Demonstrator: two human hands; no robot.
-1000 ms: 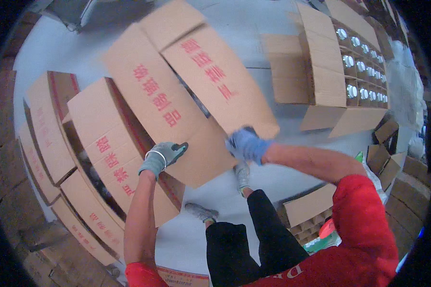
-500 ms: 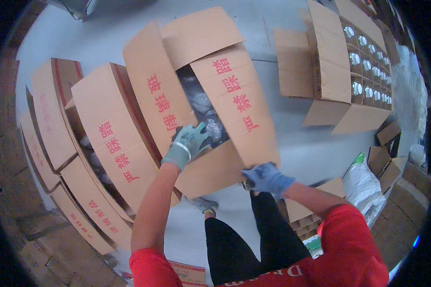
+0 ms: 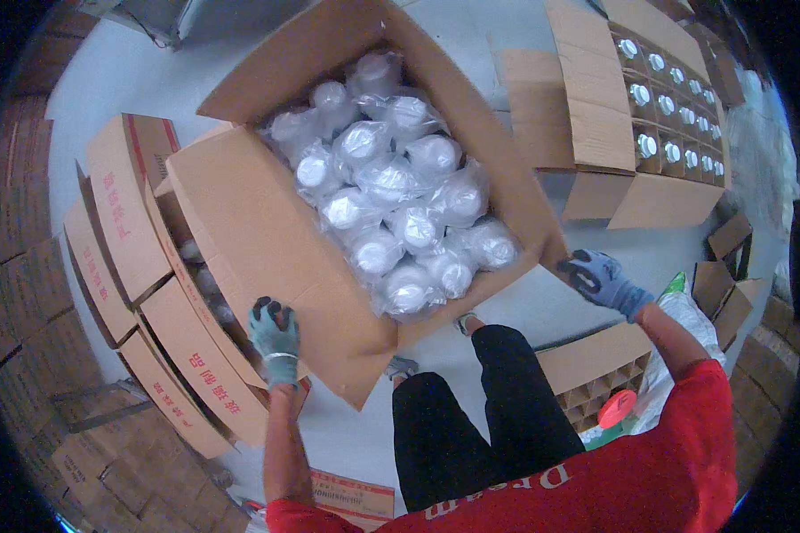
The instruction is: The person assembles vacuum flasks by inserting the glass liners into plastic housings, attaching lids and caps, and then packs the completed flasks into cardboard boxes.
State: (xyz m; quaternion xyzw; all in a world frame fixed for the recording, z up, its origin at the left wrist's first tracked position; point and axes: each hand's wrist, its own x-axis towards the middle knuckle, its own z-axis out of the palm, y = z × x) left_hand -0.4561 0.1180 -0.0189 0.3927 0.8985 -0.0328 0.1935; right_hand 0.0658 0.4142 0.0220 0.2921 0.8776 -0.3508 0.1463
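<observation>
A large cardboard box (image 3: 547,226) stands in front of me with its flaps folded outward. Inside sit several jars or bottles (image 3: 391,180) with pale lids, each wrapped in clear plastic. My left hand (image 3: 276,338), in a grey-green glove with dark fingertips, rests against the lower outer part of the wide left flap (image 3: 258,231), fingers apart. On the other side my right hand (image 3: 603,282), in a blue-grey glove, is beside the box's right corner with its fingers stretched out. Whether it touches the cardboard there I cannot tell.
More cartons (image 3: 124,204) stand in rows at the left, one partly open. Upper right, an open divided carton (image 3: 596,107) holds lidded glass bottles. Near my legs are another divided carton (image 3: 587,360), a red round object (image 3: 618,409) and a white sack (image 3: 671,346).
The box's flaps were mostly folded over its top; now they are spread outward and the wrapped contents show. My left hand moved left and down, my right hand right and up.
</observation>
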